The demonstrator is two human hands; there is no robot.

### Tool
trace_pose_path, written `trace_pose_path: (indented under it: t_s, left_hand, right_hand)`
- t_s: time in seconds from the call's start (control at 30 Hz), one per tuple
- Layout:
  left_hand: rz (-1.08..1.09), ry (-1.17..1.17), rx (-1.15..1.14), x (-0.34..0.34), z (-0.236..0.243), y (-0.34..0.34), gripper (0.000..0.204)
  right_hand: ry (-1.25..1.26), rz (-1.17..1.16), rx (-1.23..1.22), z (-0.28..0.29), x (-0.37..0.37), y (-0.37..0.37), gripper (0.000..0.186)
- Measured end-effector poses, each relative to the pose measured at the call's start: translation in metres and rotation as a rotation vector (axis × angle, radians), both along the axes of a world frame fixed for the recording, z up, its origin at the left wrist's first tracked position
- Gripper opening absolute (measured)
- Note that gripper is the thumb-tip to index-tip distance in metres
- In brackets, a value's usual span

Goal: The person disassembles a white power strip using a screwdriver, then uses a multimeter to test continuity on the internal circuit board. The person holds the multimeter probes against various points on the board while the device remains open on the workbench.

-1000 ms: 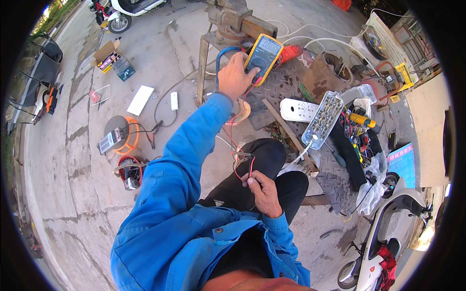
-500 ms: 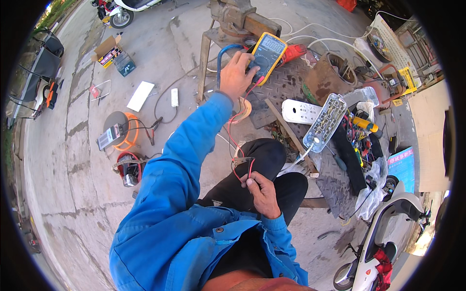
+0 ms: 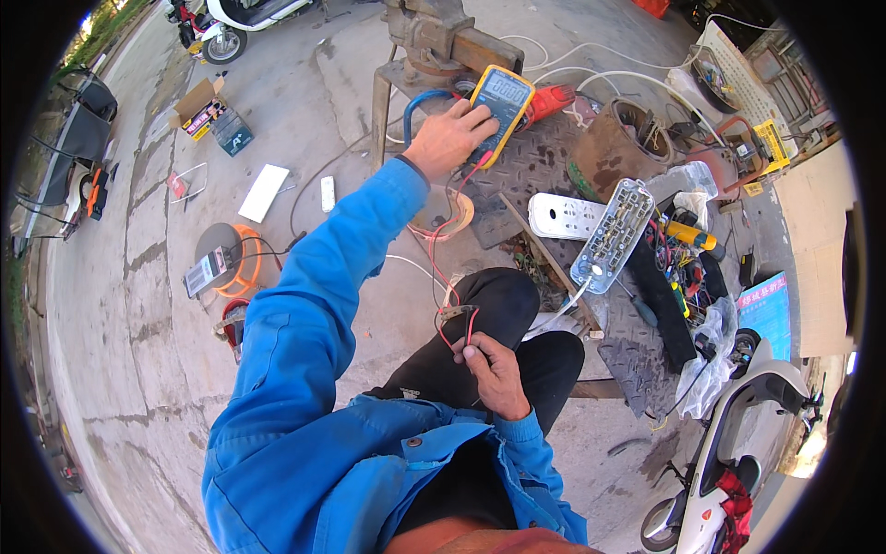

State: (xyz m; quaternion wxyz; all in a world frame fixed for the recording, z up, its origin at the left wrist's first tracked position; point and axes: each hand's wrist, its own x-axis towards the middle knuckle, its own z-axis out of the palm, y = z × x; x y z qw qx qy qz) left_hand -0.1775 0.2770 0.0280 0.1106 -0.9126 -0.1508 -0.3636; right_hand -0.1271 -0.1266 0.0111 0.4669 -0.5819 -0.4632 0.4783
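Note:
My left hand (image 3: 452,138) reaches to a yellow and dark blue multimeter (image 3: 503,115), its bent fingers on the meter's face around the dial; the thumb is mostly hidden. The meter's screen is lit with digits. A red test lead (image 3: 434,254) and a dark one run from the meter down to my lap. Above my knees, my right hand (image 3: 496,374) is closed, pinching the leads' probe ends between thumb and fingers; the tips are hidden. On the metal plate bench (image 3: 637,369) to the right lie an opened power strip (image 3: 613,235) with bare contacts and a white socket cover (image 3: 558,216).
A bench vise (image 3: 429,42) stands beyond the meter beside a red tool (image 3: 551,100). A rusty metal pot (image 3: 620,148) and a tool bag (image 3: 678,277) are on the right. Left on the floor are an orange reel (image 3: 245,263) and small boxes (image 3: 212,115). A scooter (image 3: 729,462) stands lower right.
My left hand has shifted on the multimeter's face, so its thumb shows less. The whole view has slid slightly left. My right hand keeps its hold on the leads.

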Motion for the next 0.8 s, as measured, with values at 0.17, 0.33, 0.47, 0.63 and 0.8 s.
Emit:
trace_pose_path:
  t_s: [0.17, 0.33, 0.47, 0.63, 0.8]
  left_hand:
    - [0.040, 0.038, -0.028, -0.001, 0.006, -0.006, 0.035]
    - [0.082, -0.323, -0.404, -0.021, 0.009, -0.060, 0.021]
    - [-0.041, 0.018, -1.455, -0.080, -0.013, -0.135, 0.054]
    - [-0.377, -0.248, -2.191, -0.103, -0.049, -0.251, 0.055]
    - [-0.492, -0.802, -2.361, -0.108, -0.048, -0.275, 0.050]
  right_hand:
    - [-0.003, -0.003, 0.026, 0.002, -0.002, -0.001, 0.022]
    - [-0.094, -0.045, 0.117, 0.016, -0.001, -0.006, 0.017]
    - [-0.201, -0.134, 0.180, 0.029, -0.002, -0.010, 0.012]
    - [-0.685, 0.043, 0.398, 0.023, -0.018, -0.007, 0.016]
    - [-0.793, 0.136, 0.406, 0.013, -0.032, -0.020, 0.018]
